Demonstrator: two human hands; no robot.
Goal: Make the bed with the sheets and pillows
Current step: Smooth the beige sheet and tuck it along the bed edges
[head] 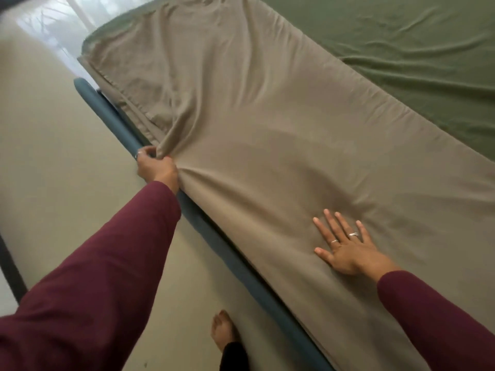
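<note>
Tan sheet tugged along the bed's near edge, one hand pinning it flat

The left hand (156, 166) pinches a bunched fold of the tan sheet (267, 145) at the blue bed rail (112, 116); the right hand (345, 245) lies open, fingers spread, on it. A hard pull could drag it off the green sheet (428, 54) or deepen the wrinkles. Beige floor (53, 145), bright window (67, 20) beyond, no pillows visible
</note>
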